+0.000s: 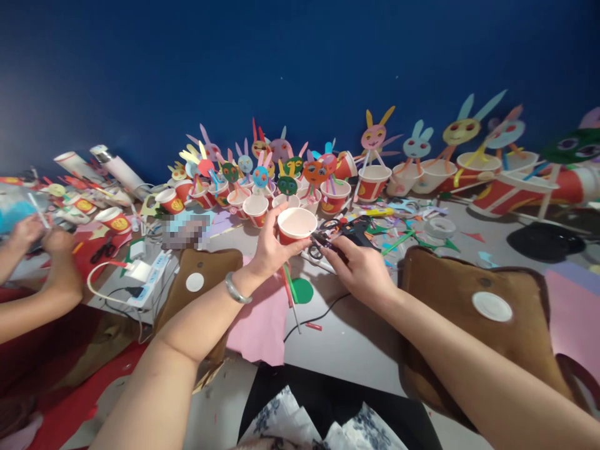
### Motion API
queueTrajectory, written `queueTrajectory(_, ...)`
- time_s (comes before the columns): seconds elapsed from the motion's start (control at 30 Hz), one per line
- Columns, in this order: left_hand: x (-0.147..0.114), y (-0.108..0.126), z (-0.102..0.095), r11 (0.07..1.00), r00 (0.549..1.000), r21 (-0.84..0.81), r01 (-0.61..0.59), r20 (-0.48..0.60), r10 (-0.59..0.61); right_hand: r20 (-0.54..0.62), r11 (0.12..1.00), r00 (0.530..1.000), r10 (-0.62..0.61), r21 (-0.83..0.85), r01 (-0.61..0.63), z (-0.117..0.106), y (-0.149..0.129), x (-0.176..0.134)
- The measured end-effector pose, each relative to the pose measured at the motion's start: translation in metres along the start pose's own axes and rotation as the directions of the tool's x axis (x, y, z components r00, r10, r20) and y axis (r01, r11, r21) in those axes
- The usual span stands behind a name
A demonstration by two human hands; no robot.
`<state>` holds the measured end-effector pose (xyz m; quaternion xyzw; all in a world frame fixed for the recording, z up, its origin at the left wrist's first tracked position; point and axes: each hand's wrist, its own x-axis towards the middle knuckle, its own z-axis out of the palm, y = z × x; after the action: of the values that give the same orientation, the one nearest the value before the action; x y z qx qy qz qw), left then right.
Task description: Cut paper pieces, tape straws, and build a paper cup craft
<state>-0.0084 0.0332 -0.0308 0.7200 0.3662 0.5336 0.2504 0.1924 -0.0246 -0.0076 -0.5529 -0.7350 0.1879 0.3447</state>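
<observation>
My left hand (272, 250) grips a red-and-white paper cup (297, 223) by its side, with the white open mouth tilted toward me. Just right of the cup, my right hand (360, 269) has thumb and fingers closed on a pair of dark scissors (320, 239), their loops close to the cup. Part of the scissors is hidden by the fingers. A black glue gun (359, 230) lies just behind that hand. Below the cup, red, green and white strips (291, 294) run down beside a green paper disc (302, 290).
Paper cups with rabbit faces (374, 181) line the blue wall. Brown cushions (469, 312) lie on both sides, pink paper (260, 319) between. A power strip (150, 281) with cables is at left, where another person's hands (59, 240) work. Paper scraps (398, 209) litter the back.
</observation>
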Motion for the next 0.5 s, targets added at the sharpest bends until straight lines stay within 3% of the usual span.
queueTrajectory(0.1,-0.0003,0.0022,-0.0016,0.999,0.999,0.034,-0.041,-0.007,0.042,0.239,0.887,0.966,0.099,0.420,-0.194,0.0014,-0.0025,0.0047)
queueTrajectory(0.17,-0.0004,0.0026,-0.0013,0.999,0.999,0.028,-0.038,-0.019,0.038,0.257,0.866,0.961,0.107,0.450,-0.217,0.0018,-0.0023,0.0052)
queueTrajectory(0.2,-0.0004,0.0025,-0.0007,0.999,0.999,0.019,-0.027,-0.026,0.027,0.201,0.909,0.974,0.105,0.379,-0.176,0.0017,-0.0016,0.0045)
queueTrajectory(0.27,-0.0003,0.0019,0.0007,1.000,0.999,-0.011,0.011,-0.030,-0.011,0.041,0.995,0.998,0.046,0.085,-0.049,0.0008,0.0008,0.0015)
queueTrajectory(0.37,0.0000,0.0012,0.0024,0.996,0.997,-0.052,0.068,-0.023,-0.069,-0.057,0.925,0.991,-0.123,-0.367,0.093,-0.0011,0.0044,-0.0033)
queueTrajectory(0.43,0.0001,0.0013,0.0024,0.993,0.996,-0.081,0.088,-0.021,-0.090,-0.047,0.875,0.983,-0.180,-0.463,0.138,-0.0019,0.0054,-0.0044)
queueTrajectory(0.5,0.0001,0.0019,0.0019,0.988,0.994,-0.116,0.105,-0.030,-0.109,-0.058,0.911,0.988,-0.143,-0.398,0.109,-0.0019,0.0052,-0.0028)
